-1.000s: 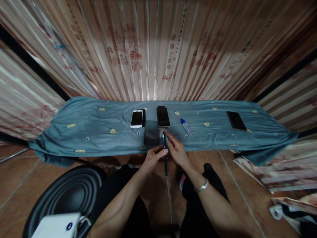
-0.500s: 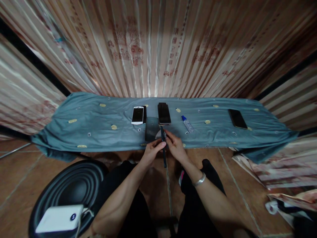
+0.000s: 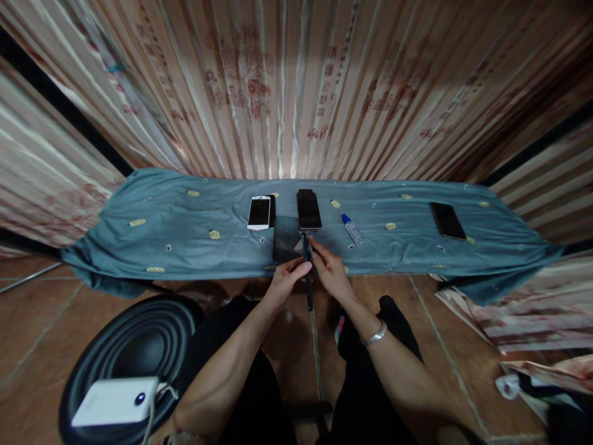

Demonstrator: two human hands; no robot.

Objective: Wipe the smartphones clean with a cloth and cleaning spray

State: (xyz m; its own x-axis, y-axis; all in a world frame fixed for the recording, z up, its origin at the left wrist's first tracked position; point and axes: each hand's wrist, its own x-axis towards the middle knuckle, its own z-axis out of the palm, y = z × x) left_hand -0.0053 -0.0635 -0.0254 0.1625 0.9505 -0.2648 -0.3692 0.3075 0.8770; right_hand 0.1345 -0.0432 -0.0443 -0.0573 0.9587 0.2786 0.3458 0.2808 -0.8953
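Note:
A dark smartphone (image 3: 308,290), seen edge-on, is held upright over the near edge of the cloth. My left hand (image 3: 288,281) grips it from the left, thumb across the narrow side. From the right, the bent fingers of my right hand (image 3: 331,272) press against its upper part; a small pale piece shows by the phone there, its kind unclear. Just beyond lie a dark translucent phone case (image 3: 285,238), a black phone (image 3: 309,210) and a white phone (image 3: 259,213) partly over a dark flat item. Right of these is a clear bottle with a blue cap (image 3: 354,232).
Another black phone (image 3: 448,221) rests on the right of the blue-green cloth (image 3: 231,256). A white power bank (image 3: 115,402) with a cable sits on a round black stool (image 3: 88,364) at lower left. Pleated curtains (image 3: 278,93) hang behind, and dark poles (image 3: 69,105) slant at both sides.
The view has shifted slightly. Both hands keep hold of the phone in nearly the same pose, and the things on the cloth have stayed in place.

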